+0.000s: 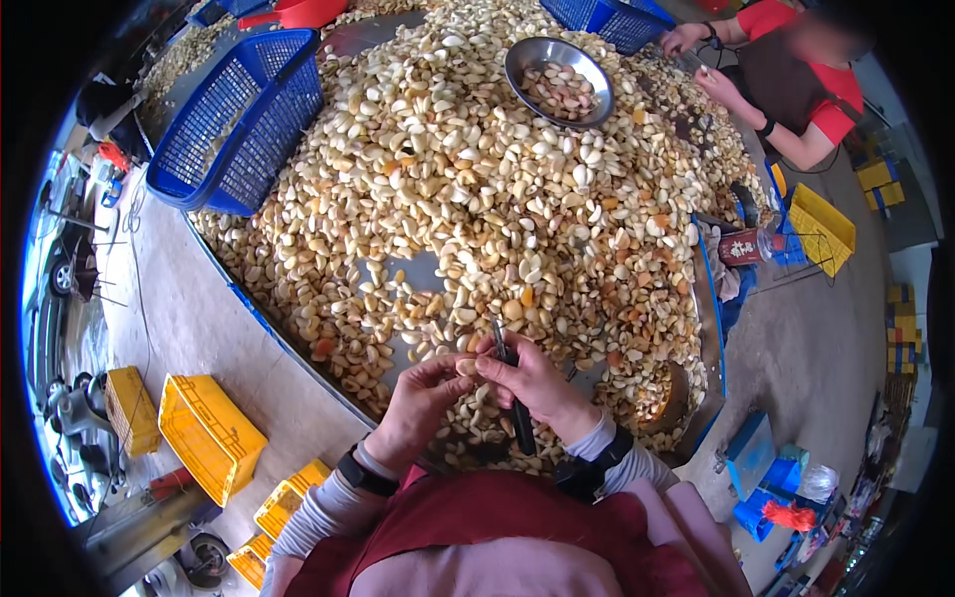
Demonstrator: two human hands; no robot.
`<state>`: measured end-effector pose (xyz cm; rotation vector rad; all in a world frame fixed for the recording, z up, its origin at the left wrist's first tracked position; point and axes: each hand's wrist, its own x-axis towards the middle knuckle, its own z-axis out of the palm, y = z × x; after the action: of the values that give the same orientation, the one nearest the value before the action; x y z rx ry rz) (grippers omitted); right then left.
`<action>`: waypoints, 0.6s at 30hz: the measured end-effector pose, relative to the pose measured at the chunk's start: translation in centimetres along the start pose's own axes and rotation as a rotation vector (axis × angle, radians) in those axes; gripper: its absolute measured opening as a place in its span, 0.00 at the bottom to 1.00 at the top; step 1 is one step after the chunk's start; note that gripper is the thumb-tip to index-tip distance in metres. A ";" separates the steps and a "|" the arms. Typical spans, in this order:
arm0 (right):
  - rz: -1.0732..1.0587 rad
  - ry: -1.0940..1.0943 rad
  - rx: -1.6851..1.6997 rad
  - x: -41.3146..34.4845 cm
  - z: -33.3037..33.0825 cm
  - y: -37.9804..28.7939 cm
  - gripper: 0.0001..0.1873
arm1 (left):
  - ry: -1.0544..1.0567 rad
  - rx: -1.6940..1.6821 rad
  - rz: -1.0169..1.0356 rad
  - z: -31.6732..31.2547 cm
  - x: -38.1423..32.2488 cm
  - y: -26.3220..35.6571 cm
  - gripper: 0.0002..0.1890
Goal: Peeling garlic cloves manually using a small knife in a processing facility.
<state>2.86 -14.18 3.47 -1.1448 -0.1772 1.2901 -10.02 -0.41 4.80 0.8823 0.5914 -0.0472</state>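
Note:
My left hand [425, 395] and my right hand [533, 380] meet low in the middle of the view, over the near part of a large heap of peeled garlic cloves [418, 149]. Between the fingertips of both hands is one pale clove [467, 366]. A knife [521, 422] with a black handle is held in my right hand, its narrow blade pointing away from me. Beyond the hands, a steel bowl [606, 101] holding pinkish cloves rests on the heap.
A blue plastic basket [261, 134] stands at the heap's left, another [623, 26] at the far right. The table's blue edge [257, 313] runs along the left. A co-worker [791, 82] in red sits at upper right. Yellow crates [209, 440] stand on the floor.

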 end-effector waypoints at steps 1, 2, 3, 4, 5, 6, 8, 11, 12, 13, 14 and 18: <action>-0.030 0.062 -0.083 -0.2 0.4 -0.1 0.12 | 0.050 -0.025 0.040 0.3 -0.4 -0.1 0.11; -0.279 0.076 -0.467 0.2 0.3 0.7 0.18 | 0.011 -0.144 0.026 -0.6 -0.5 -0.8 0.12; -0.287 0.075 -0.468 -0.2 0.5 0.5 0.18 | 0.008 -0.140 0.032 -0.9 -0.7 -0.5 0.12; -0.455 -0.005 -0.697 -0.9 0.9 -0.1 0.22 | -0.041 -0.189 0.019 -1.2 -1.0 -0.3 0.13; -0.624 -0.088 -0.923 -1.6 1.3 -0.8 0.25 | -0.091 -0.237 0.005 -1.4 -1.1 -0.1 0.14; -0.557 -0.198 -0.962 -2.4 1.6 -1.9 0.30 | -0.070 -0.125 0.062 -1.2 -1.2 -0.2 0.15; -0.504 -0.198 -0.986 -2.6 1.4 -1.8 0.30 | -0.063 -0.029 0.032 -1.4 -1.9 0.8 0.15; -0.562 0.017 -0.796 -1.9 -0.1 -0.9 0.28 | 0.182 0.814 0.137 -1.5 -0.9 1.7 0.16; -0.520 0.070 -0.879 -2.1 -0.5 -1.3 0.28 | 0.259 1.128 0.329 -1.6 -0.8 1.6 0.19; -0.477 0.125 -0.962 -2.4 -0.9 -1.6 0.28 | 0.334 1.439 0.526 -1.6 -0.6 1.4 0.23; -0.475 0.123 -0.962 -2.5 -1.0 -1.2 0.28 | 0.215 1.454 0.490 -1.8 -0.1 -0.2 0.23; -0.393 0.155 -1.092 -2.6 -2.4 1.0 0.27 | 0.055 1.745 0.373 1.4 2.0 -4.5 0.12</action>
<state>2.92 -17.85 2.77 -1.9820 -1.0239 0.7007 -8.96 -4.00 1.26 2.6762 0.3110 -0.2173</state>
